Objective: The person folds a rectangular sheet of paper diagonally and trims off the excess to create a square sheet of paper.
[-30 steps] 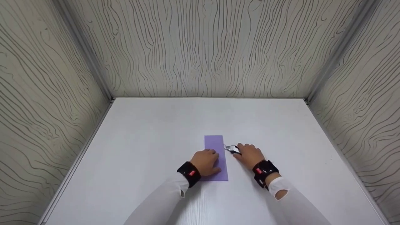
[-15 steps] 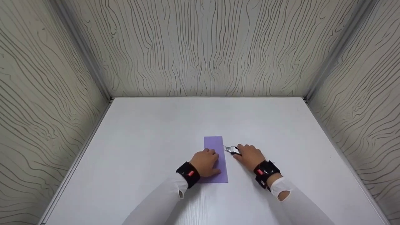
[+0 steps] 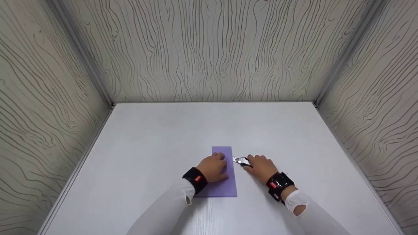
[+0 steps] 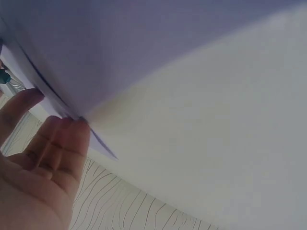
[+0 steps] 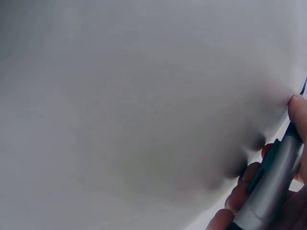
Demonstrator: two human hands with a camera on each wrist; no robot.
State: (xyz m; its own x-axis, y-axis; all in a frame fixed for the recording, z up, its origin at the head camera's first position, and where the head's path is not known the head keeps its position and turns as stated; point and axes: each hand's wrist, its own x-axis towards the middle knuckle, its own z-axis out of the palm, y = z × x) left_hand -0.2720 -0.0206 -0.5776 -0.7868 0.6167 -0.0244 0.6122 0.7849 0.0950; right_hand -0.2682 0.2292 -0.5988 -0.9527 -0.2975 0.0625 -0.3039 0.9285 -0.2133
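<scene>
A long purple sheet of paper [image 3: 231,182] lies on the white table, with a doubled edge in the left wrist view. My left hand [image 3: 211,168] presses it down, fingertips on the paper [image 4: 110,52] and thumb spread apart. In my right hand [image 3: 263,169] is a plier-like hole punch [image 3: 241,161] with a silvery head and dark handles. Its nose is right at the paper's right edge. Seen from the right wrist, my fingers curl round its silver handle [image 5: 271,191], which has a teal part beside it. My palm hides some of the tool.
The white tabletop [image 3: 156,137] stretches out around both hands. Wood-grain panels [image 3: 209,49] enclose it at the back and on both sides, with grey corner posts [image 3: 78,49]. Black bands [image 3: 195,180] circle both wrists below white sleeves.
The paper and both hands sit slightly lower in the head view, partly because the view shifts. The tool stays at the paper's right edge, its handles still apart.
</scene>
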